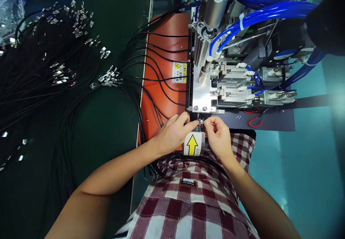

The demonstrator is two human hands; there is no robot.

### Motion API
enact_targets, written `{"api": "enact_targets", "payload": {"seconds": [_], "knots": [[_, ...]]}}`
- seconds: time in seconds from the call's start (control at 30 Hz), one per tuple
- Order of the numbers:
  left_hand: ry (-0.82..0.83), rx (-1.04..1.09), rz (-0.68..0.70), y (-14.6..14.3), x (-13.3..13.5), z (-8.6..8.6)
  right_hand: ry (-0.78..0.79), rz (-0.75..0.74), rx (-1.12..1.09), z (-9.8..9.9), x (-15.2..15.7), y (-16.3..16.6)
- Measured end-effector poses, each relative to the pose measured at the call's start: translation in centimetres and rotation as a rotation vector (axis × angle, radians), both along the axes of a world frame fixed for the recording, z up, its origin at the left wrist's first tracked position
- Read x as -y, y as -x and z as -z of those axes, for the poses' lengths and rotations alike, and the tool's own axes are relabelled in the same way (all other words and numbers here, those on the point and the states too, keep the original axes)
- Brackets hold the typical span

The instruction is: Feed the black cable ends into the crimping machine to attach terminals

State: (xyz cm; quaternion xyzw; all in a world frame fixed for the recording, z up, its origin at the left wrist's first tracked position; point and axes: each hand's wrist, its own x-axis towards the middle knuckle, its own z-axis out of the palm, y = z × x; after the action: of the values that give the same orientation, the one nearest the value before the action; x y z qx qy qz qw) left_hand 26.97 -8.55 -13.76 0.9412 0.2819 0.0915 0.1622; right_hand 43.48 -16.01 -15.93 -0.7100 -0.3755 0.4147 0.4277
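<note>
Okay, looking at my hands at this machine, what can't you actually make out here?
All in the head view:
Wire end pinched by the left hand and right hand: too small, fingertips cover it.
Warning label: print too small to read.
Arrow label: side text too small.
Black cables: cut off by the left edge.
Machine, upper right: behind a dark blurred shape.

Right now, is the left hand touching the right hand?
Apart. In the head view, the left hand and the right hand work at opposite sides of a black fixture, with the yellow arrow label showing between them.
</note>
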Motion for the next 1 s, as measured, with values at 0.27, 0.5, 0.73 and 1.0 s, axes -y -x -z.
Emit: {"api": "enact_targets", "payload": {"seconds": [0.27, 0.5, 0.73, 1.0], "knots": [[0.034, -0.013, 0.030, 0.0, -0.2, -0.1, 0.049, 0.004, -0.162, 0.1, 0.2, -0.8], [0.049, 0.014, 0.021, 0.0, -0.2, 0.1, -0.081, 0.023, 0.051, 0.3, 0.2, -0.7], [0.035, -0.002, 0.022, 0.0, -0.1, 0.2, 0.055, 0.027, -0.217, 0.3, -0.5, -0.5], [0.049, 0.023, 0.014, 0.0, -0.1, 0.2, -0.064, 0.050, 0.061, -0.2, -0.2, -0.6]]}}
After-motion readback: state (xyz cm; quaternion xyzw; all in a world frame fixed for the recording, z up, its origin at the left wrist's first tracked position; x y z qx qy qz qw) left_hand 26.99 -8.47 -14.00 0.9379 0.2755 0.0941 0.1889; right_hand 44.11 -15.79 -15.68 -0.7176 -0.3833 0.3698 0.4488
